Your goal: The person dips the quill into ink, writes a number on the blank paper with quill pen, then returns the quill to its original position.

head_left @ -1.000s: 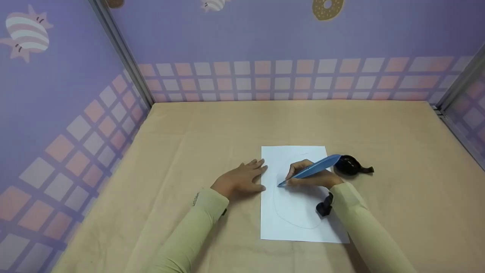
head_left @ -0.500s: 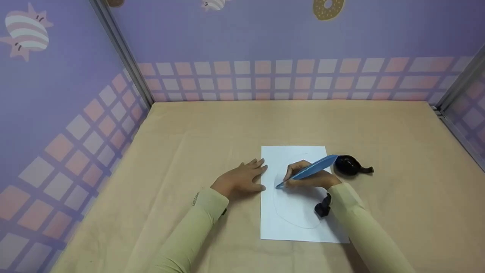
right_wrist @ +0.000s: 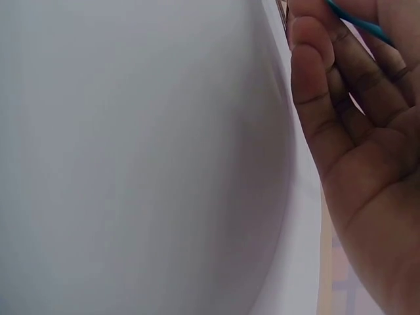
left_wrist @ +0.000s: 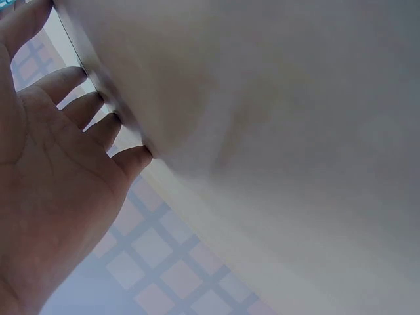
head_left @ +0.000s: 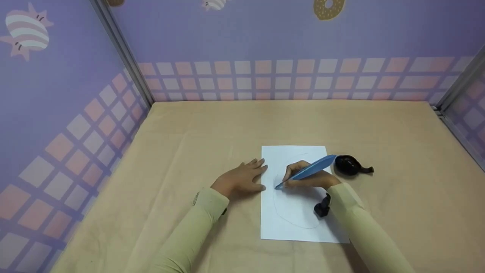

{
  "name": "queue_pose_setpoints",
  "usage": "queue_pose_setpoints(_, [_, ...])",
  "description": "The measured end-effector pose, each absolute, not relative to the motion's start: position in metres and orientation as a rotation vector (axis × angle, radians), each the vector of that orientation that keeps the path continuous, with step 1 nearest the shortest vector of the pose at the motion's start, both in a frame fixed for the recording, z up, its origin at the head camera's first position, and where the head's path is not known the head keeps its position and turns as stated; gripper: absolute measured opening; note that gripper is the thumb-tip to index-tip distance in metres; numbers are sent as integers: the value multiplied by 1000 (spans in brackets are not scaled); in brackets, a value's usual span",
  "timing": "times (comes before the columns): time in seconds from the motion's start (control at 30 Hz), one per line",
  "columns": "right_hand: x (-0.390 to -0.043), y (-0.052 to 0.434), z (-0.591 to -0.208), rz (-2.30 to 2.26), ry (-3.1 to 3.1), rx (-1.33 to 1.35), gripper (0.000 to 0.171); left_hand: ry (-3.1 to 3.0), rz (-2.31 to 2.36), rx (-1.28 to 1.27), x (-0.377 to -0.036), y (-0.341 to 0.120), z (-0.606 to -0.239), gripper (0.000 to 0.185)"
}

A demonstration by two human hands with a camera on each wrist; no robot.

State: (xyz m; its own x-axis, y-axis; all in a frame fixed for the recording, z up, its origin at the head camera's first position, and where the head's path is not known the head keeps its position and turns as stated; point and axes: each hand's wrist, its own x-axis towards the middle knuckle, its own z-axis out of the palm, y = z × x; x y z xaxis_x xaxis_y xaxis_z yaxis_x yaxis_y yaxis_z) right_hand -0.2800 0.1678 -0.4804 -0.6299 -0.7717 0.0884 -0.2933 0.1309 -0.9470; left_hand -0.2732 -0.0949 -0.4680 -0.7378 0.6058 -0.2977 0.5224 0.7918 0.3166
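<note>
A white sheet of paper lies on the cloth-covered table, bearing a thin curved line like a large open oval. My right hand pinches a blue feather-shaped pen and holds its tip at the oval's left side. In the right wrist view, the teal pen shaft passes between the thumb and fingers. Spread flat at the paper's left edge, my left hand rests with its fingertips on the margin. The left wrist view shows those fingers extended, tips down on the surface.
A small black glossy dish with a short handle sits just right of the paper. The black wrist camera hangs under my right sleeve. Patterned purple walls stand behind and left of the table.
My right hand has moved the pen tip slightly left and down along the oval's left side. My left hand and the paper have stayed in place.
</note>
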Motion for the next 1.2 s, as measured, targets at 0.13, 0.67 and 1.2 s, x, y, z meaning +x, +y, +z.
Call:
queue_pose_setpoints(0.13, [-279,167,-478,-1508,1998,-1007,13,2588,305,851,-273,-95,-467,73])
queue_pose_setpoints(0.67, [-279,168,-481,-1558,1922,-1131,12,2583,325,881,-273,-96,-465,72])
queue_pose_setpoints(1.2, [-274,165,-473,-1502,2009,-1172,7,2581,327,861,-272,-96,-464,72])
